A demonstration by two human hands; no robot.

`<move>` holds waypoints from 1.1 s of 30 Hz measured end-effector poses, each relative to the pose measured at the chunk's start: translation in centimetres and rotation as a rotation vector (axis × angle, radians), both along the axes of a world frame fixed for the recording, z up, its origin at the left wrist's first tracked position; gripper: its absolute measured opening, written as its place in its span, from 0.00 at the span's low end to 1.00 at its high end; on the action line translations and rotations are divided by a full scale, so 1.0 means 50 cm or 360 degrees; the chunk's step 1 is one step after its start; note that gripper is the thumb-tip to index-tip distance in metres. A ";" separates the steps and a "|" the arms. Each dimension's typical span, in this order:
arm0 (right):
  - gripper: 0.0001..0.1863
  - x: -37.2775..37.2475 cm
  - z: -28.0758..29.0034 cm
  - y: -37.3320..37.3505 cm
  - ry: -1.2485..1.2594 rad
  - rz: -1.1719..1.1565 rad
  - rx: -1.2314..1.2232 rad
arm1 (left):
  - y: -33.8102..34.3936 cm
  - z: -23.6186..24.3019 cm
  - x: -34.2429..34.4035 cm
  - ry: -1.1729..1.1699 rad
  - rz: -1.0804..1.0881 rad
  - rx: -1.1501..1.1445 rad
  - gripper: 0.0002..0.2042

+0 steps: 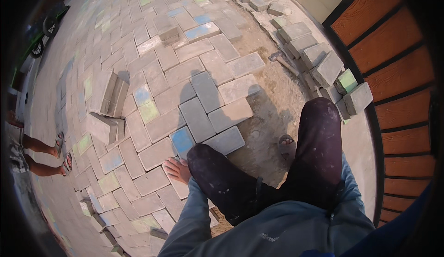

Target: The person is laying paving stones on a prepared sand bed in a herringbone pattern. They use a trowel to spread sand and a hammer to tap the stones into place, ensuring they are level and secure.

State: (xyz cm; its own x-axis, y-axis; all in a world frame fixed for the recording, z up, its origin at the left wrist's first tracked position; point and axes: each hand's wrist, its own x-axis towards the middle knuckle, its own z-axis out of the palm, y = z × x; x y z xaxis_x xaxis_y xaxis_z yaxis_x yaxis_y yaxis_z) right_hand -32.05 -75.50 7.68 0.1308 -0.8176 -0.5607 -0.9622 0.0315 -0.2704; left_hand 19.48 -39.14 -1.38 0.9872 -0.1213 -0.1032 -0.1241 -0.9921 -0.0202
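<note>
My left hand (177,170) lies on the laid paving blocks beside my left knee, fingers stretched out, holding nothing. Just beyond its fingertips is a paving block with blue paint (182,139). A grey paving block (225,140) sits at the edge of the laid rows, in front of my knees, bordering bare sand (266,118). My right sleeve (352,183) runs down behind my right thigh, which hides the hand. A hammer (284,64) with a wooden handle rests near the stacked blocks, away from both hands.
Stacked paving blocks (303,49) line the right side by an orange-brown slatted gate (393,67). Loose blocks stand on the paving at left (111,95), and one lies farther ahead (165,31). Another person's legs (46,153) are at far left, below a wheeled green cart (46,30).
</note>
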 end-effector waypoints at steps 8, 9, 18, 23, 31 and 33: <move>0.20 0.158 -0.087 -0.157 -0.0124 0.0301 0.0084 | 0.034 -0.029 0.041 -0.0275 -0.0189 -0.0263 0.29; 0.20 0.175 -0.079 -0.188 -0.0131 0.0359 0.0079 | 0.047 -0.030 0.059 -0.0342 -0.0258 -0.0378 0.28; 0.17 0.548 0.106 -0.517 -0.0698 0.1208 -0.0360 | -0.351 0.276 0.221 -0.0161 0.0065 -0.1185 0.25; 0.17 0.862 0.065 -0.681 -0.0958 0.1411 -0.0437 | -0.788 0.159 0.173 0.0193 -0.0231 -0.1029 0.31; 0.18 1.251 0.017 -0.895 -0.1113 0.1751 -0.0587 | -1.011 0.089 0.138 0.0091 0.0398 -0.0381 0.34; 0.20 1.315 -0.008 -0.932 -0.1150 0.1684 -0.0609 | -1.031 0.108 0.143 0.0125 0.0425 -0.0420 0.34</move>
